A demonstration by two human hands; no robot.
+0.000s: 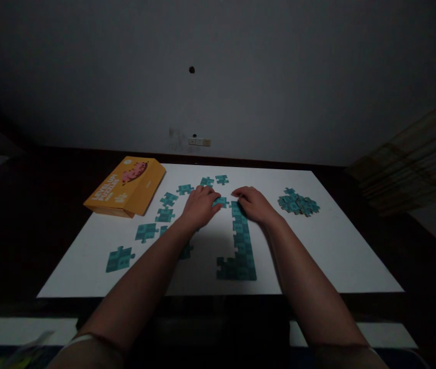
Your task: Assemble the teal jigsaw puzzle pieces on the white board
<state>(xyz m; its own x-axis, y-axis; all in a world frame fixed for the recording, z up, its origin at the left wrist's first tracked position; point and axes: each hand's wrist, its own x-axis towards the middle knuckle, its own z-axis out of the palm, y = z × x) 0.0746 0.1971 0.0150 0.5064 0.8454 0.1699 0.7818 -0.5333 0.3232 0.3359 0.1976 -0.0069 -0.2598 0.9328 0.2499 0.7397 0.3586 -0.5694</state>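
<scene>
Teal jigsaw pieces lay face down across a white desk (337, 256) in a dim room. The left hand (199, 206) rested palm down near the middle of the desk, its fingers curled loosely over a single loose piece (221, 202) that showed between the two hands; the fingertips touched that piece, but whether they pinched it or only pressed on it could not be told. The right hand (254, 204) lay flat just to the right, its grip released, fingers spread on the far end of an assembled strip (242, 246) of joined pieces. That strip ran from the right hand toward the near edge and turned left at its near end, making an L shape.

Left of the left forearm, scattered pieces (146, 231) lay apart from one another, one of them (119, 258) well toward the near left. Three more pieces (206, 182) sat just beyond the hands on the far side. On the right of the desk a heap of unsorted pieces (298, 204) was piled together, well apart from the right hand.

At the far left corner of the desk sat an orange puzzle box (127, 187), closed, with a pink picture and white lettering on its lid; its contents could not be seen. Behind the desk rose a plain grey wall (279, 92) with a small socket plate (199, 141).
</scene>
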